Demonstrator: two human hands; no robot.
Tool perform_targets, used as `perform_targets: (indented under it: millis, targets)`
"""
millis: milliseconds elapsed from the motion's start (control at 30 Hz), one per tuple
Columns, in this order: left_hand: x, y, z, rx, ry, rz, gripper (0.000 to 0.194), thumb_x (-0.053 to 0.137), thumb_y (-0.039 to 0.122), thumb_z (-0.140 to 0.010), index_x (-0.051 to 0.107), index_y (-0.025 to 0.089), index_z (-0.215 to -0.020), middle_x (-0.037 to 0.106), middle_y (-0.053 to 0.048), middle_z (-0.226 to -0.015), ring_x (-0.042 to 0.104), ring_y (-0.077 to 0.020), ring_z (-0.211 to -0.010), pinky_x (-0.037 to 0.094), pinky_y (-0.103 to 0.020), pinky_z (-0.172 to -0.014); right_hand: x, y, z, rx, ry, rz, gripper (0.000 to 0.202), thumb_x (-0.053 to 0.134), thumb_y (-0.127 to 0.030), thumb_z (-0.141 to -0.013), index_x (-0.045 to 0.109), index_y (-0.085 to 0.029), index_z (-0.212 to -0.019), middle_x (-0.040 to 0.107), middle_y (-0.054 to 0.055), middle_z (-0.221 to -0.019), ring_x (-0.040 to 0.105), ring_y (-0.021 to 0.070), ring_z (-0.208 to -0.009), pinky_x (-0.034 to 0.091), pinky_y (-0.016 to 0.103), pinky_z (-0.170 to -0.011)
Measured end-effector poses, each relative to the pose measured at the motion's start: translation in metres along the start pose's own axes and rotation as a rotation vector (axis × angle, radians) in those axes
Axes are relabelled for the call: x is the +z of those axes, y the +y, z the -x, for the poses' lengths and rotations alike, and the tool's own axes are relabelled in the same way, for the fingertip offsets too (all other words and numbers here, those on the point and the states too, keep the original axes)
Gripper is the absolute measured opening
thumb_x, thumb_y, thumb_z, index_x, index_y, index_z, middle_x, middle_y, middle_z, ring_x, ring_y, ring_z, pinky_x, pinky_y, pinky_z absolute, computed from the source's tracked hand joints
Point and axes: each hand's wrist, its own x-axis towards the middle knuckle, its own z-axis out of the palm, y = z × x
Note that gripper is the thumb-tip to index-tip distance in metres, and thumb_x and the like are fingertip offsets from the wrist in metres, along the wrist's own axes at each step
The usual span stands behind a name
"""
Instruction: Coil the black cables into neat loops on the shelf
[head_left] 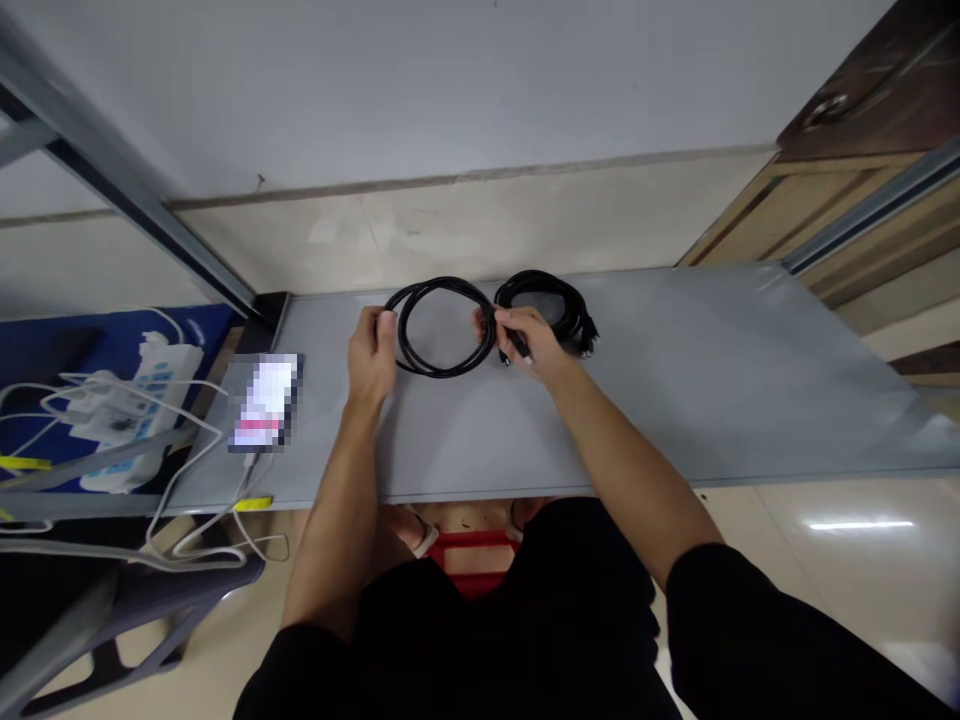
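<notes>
A black cable (442, 372) is wound in loose round loops between my two hands, over the grey shelf. My left hand (373, 355) grips the left side of the loops, thumb on top. On the right side, the fingers of my right hand (529, 340) are closed around the loops and a black plug end that points down to the right. Just behind my right hand, a second bundle of coiled black cables (544, 280) lies on the shelf. Several connector ends stick out at its right, and my hand hides part of it.
The grey shelf (712, 400) runs along a wall. At its left lies a lit phone (264, 402) with a white charging cord. Farther left, a white power strip (142, 410) sits with tangled cords. Metal posts (135, 210) stand at the shelf ends; a red stool (472, 560) shows below.
</notes>
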Motion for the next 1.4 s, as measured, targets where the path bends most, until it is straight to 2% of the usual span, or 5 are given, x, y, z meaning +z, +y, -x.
perform_targets:
  millis: [233, 567, 800, 1000, 1400]
  targets:
    - [0.019, 0.005, 0.010, -0.063, -0.150, -0.325, 0.022, 0.081, 0.030, -0.091, 0.068, 0.025, -0.107, 0.062, 0.003, -0.074, 0.060, -0.0218, -0.067, 0.050, -0.035, -0.074, 0.006, 0.009, 0.000, -0.034, 0.019, 0.170, 0.063, 0.085, -0.069, -0.084, 0.060, -0.025, -0.046, 0.082, 0.010, -0.096, 0.078, 0.0281, -0.105, 0.065, 0.040, -0.084]
    - [0.005, 0.000, -0.003, -0.136, -0.146, -0.237, 0.012, 0.058, 0.016, -0.090, 0.065, 0.024, -0.084, 0.058, 0.001, -0.069, 0.052, -0.0205, -0.067, 0.041, -0.033, -0.068, -0.010, -0.001, -0.004, -0.063, 0.163, -0.081, 0.054, 0.078, -0.042, -0.089, 0.041, -0.027, -0.052, 0.075, 0.007, -0.146, 0.062, 0.0333, -0.145, 0.063, 0.051, -0.109]
    - [0.020, 0.016, 0.003, -0.412, -0.167, 0.057, 0.009, 0.053, 0.022, -0.090, 0.061, 0.021, -0.093, 0.053, 0.002, -0.077, 0.043, -0.0126, -0.055, 0.034, -0.026, -0.050, 0.017, 0.014, -0.004, 0.100, 0.157, -0.237, 0.045, 0.093, -0.056, -0.080, 0.059, -0.026, -0.086, 0.080, 0.003, -0.123, 0.078, 0.0228, -0.105, 0.066, 0.035, -0.080]
    - [0.009, 0.024, 0.001, -0.451, -0.424, 0.411, 0.033, 0.061, 0.046, -0.097, 0.074, 0.018, -0.106, 0.063, -0.001, -0.079, 0.058, -0.0131, -0.059, 0.056, -0.030, -0.062, 0.007, 0.023, -0.011, 0.052, 0.273, -0.153, 0.054, 0.083, -0.071, -0.090, 0.063, -0.037, -0.127, 0.071, -0.005, -0.097, 0.057, 0.0083, -0.059, 0.045, 0.022, -0.048]
    - [0.009, 0.005, 0.000, -0.263, -0.300, -0.032, 0.067, 0.064, 0.078, -0.099, 0.061, 0.020, -0.065, 0.060, -0.001, -0.057, 0.058, -0.0134, -0.054, 0.050, -0.027, -0.058, 0.007, 0.019, -0.008, 0.041, 0.212, 0.043, 0.049, 0.087, -0.063, -0.091, 0.072, -0.025, -0.117, 0.065, -0.004, -0.081, 0.053, 0.0083, -0.054, 0.044, 0.021, -0.040]
